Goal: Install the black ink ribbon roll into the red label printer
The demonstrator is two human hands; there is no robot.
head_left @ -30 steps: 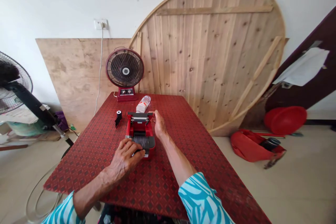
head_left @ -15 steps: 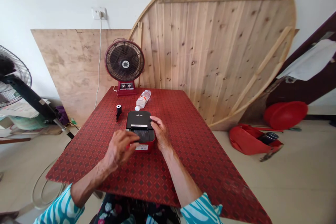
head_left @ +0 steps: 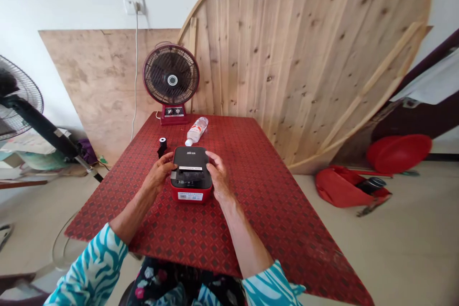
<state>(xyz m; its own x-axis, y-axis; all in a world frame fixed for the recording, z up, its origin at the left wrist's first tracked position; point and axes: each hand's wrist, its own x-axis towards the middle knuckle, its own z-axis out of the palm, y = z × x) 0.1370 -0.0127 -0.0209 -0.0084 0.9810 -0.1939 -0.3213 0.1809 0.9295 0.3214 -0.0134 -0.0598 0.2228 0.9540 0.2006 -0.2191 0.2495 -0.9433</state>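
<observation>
On the table stands a small printer (head_left: 191, 179) with a red body, a black lid and a white sticker on its front. My left hand (head_left: 159, 172) grips its left side, thumb at the edge of the lid. At the right side my right hand (head_left: 218, 176) holds it in the same way, fingers around the far corner. The lid lies down over the body. Just beyond my left hand is a black roll with a white core (head_left: 162, 146), its loose end trailing on the table. A clear plastic bottle (head_left: 197, 131) lies behind the printer.
A red table fan (head_left: 172, 81) stands at the back of the red patterned table (head_left: 265, 210). Behind leans a large round wooden panel (head_left: 297, 57). A standing fan (head_left: 39, 114) is at left; a red bag (head_left: 339, 186) and red basin (head_left: 399, 153) are on the floor at right.
My left hand has moved from over the printer's front to its left side and taken hold there. The lid's front part now lies flat. My right hand stays at the right side.
</observation>
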